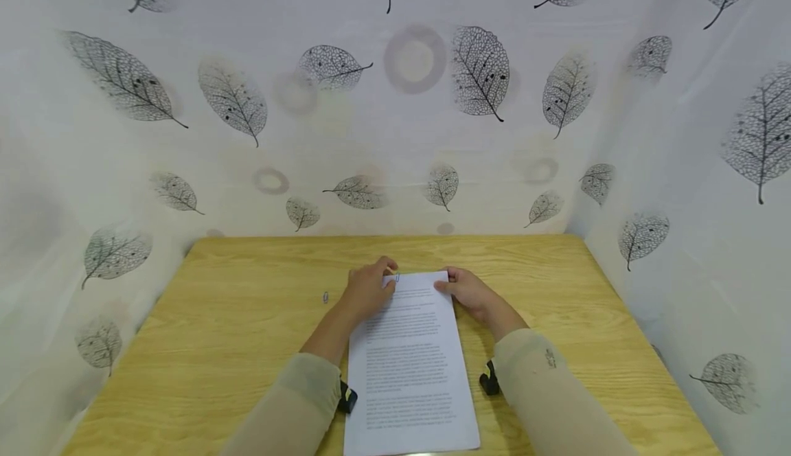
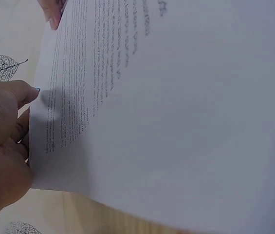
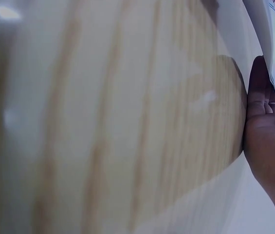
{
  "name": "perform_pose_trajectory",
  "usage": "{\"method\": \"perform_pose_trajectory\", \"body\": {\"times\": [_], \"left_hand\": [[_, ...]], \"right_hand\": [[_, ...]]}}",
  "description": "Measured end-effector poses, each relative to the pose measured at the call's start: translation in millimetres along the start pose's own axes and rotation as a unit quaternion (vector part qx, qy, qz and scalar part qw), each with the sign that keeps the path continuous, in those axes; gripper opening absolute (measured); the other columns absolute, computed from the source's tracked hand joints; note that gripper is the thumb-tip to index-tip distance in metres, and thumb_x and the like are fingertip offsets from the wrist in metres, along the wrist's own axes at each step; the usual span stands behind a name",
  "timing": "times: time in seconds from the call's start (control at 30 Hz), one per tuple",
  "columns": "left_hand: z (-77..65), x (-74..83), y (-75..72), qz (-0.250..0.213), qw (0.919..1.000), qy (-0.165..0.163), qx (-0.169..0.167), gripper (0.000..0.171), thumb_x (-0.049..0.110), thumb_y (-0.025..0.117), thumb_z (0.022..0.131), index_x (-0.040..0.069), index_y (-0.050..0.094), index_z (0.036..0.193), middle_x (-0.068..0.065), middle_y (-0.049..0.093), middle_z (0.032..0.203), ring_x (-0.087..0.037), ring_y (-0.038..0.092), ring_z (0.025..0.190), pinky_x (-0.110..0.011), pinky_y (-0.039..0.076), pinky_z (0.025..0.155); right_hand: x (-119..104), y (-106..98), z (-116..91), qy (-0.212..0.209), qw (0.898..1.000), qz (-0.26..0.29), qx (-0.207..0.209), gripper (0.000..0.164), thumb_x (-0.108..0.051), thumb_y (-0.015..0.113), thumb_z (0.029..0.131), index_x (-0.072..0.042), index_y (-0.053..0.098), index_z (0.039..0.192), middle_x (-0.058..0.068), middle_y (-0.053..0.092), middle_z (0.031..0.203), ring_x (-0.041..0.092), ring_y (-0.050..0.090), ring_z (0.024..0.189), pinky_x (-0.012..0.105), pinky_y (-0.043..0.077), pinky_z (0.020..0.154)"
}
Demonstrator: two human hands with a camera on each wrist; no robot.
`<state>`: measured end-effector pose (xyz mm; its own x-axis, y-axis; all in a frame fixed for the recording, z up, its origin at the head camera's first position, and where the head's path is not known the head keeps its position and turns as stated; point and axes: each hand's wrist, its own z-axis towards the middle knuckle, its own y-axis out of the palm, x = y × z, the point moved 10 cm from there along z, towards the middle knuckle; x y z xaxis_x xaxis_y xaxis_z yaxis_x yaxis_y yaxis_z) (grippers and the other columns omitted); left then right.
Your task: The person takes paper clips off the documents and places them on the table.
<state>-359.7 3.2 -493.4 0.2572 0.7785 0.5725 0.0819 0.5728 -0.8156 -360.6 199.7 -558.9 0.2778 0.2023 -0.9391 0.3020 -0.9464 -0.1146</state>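
A stack of printed paper sheets (image 1: pixel 408 367) lies lengthwise before me, its top edge between both hands. My left hand (image 1: pixel 369 291) is at the top left corner, thumb and forefinger at a small blue paper clip (image 1: pixel 397 277) on the top edge. In the left wrist view the thumb tip meets a bit of blue at the paper's edge, with other fingers partly hidden behind the sheets. My right hand (image 1: pixel 472 292) pinches the top right corner, thumb on the printed face and fingers beneath, as the right wrist view shows.
Another paper clip (image 1: pixel 325 297) lies on the wooden table (image 1: pixel 235 332), left of the left hand. A white curtain (image 1: pixel 371 133) printed with leaves hangs behind the table and along its sides. Black wrist bands (image 1: pixel 489 378) show beside the sleeves.
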Motion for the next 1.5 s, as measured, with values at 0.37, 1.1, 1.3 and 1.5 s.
{"method": "perform_pose_trajectory", "body": {"times": [0.37,1.1,1.3,1.5], "left_hand": [[1.2,-5.2,5.5,-0.006,0.9999,0.001,-0.008,0.022,0.024,0.068,0.093,0.026,0.062,0.114,-0.002,0.075,0.115,-0.026,0.068,0.113,-0.046,0.035,0.098],[-2.7,-5.9,12.3,-0.055,0.9971,0.002,-0.052,0.02,0.027,0.064,0.097,0.026,0.054,0.115,-0.004,0.073,0.111,-0.024,0.068,0.103,-0.054,0.032,0.111],[-2.1,-10.4,16.9,-0.061,0.9959,-0.012,-0.066,0.02,0.029,0.062,0.098,0.029,0.052,0.115,-0.002,0.071,0.112,-0.025,0.065,0.105,-0.054,0.033,0.111],[-2.0,-9.7,16.3,-0.083,0.9944,-0.002,-0.066,0.018,0.028,0.062,0.098,0.031,0.053,0.112,0.0,0.07,0.109,-0.02,0.063,0.096,-0.045,0.046,0.098]], "right_hand": [[-2,2,-2,-0.004,1.0,-0.002,-0.003,0.021,-0.012,0.057,0.101,0.0,0.058,0.119,0.01,0.067,0.116,0.015,0.063,0.099,0.026,0.05,0.086],[-2,3,-3,0.0,1.0,0.003,-0.007,0.02,-0.012,0.056,0.102,-0.003,0.059,0.119,0.007,0.069,0.114,0.016,0.065,0.098,0.028,0.051,0.086],[-1,3,-3,0.003,1.0,0.001,-0.006,0.021,-0.013,0.056,0.102,-0.003,0.058,0.121,0.008,0.069,0.116,0.016,0.065,0.098,0.028,0.051,0.086],[-1,2,-4,0.003,1.0,0.0,-0.005,0.021,-0.012,0.056,0.102,-0.002,0.058,0.12,0.01,0.068,0.119,0.016,0.065,0.099,0.027,0.051,0.086]]}}
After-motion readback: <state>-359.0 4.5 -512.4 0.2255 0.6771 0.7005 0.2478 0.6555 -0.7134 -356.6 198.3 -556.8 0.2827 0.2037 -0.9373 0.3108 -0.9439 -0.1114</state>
